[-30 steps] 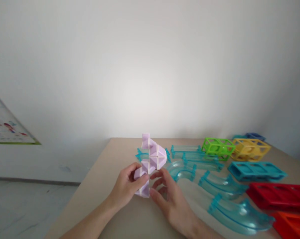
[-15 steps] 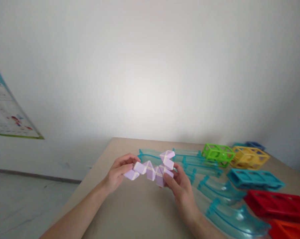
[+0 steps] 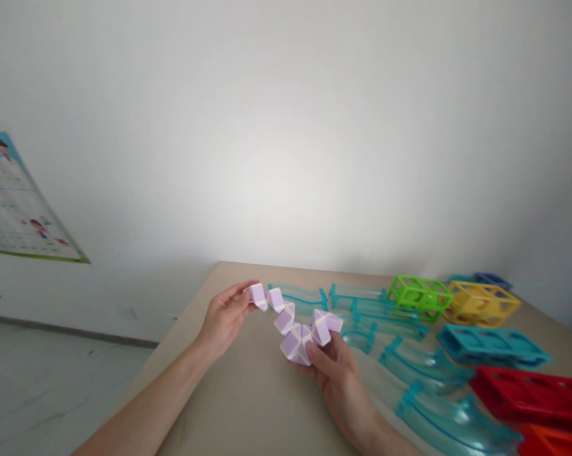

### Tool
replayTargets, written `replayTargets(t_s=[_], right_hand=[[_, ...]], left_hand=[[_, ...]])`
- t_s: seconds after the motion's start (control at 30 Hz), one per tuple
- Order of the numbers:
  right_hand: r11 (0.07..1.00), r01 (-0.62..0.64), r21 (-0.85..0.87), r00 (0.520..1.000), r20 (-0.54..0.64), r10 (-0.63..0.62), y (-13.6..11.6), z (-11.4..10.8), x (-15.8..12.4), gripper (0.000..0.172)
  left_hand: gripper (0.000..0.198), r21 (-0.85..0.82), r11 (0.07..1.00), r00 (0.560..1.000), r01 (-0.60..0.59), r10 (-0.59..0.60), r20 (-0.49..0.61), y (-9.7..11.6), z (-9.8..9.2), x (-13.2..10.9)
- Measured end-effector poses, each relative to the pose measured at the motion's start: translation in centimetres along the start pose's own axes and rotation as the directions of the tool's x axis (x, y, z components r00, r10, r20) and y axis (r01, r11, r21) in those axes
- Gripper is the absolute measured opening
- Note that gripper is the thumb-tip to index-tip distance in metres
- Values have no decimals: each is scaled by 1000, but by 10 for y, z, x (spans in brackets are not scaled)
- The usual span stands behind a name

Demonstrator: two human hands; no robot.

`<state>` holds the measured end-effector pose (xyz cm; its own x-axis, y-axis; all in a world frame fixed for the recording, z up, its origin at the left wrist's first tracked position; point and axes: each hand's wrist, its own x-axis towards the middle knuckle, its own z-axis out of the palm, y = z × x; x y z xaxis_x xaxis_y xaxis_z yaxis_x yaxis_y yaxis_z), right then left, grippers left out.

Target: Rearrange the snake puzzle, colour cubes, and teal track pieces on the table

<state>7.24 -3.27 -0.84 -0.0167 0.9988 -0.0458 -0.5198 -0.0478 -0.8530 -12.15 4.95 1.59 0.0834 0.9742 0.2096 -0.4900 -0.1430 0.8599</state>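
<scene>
A purple and white jointed snake puzzle hangs in the air over the table, bent into a curve. My left hand pinches its upper left end between thumb and fingers. Around its lower right part, my right hand is closed, with the thumb on the front of the segments. Part of the right fingers is hidden behind the puzzle.
Clear teal track pieces lie on the table from the middle to the right. Further right are a green frame, a yellow one, a teal one, a red one and an orange one.
The puzzle's left end has risen with my left hand, and its chain now slopes down to the right. The segments at the right have turned, and my right hand is slightly lower.
</scene>
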Motion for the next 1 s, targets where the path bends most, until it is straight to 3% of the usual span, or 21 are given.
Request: replayTargets(t_s=[0.3,0.47,0.63,0.83,1.0], right_hand=[[1000,-19,9,997,70,19,4,0,-2,61],[997,-71,3,995,74,70,1,4,-4,62],[1000,-20,-23,996,81,22,2,6,-5,59],[985,-59,161,984,175,31,-2,3,-4,68],[972,-78,222,970,240,23,-3,1,-2,69]], left_hand=[[35,231,970,989,-79,48,137,-2,-11,-3],[36,317,940,990,-124,93,110,-3,-18,-1],[42,322,943,989,-88,43,143,0,-18,-2],[43,205,978,989,-40,9,151,-2,-8,-6],[37,211,976,995,-60,40,95,-1,-7,-4]])
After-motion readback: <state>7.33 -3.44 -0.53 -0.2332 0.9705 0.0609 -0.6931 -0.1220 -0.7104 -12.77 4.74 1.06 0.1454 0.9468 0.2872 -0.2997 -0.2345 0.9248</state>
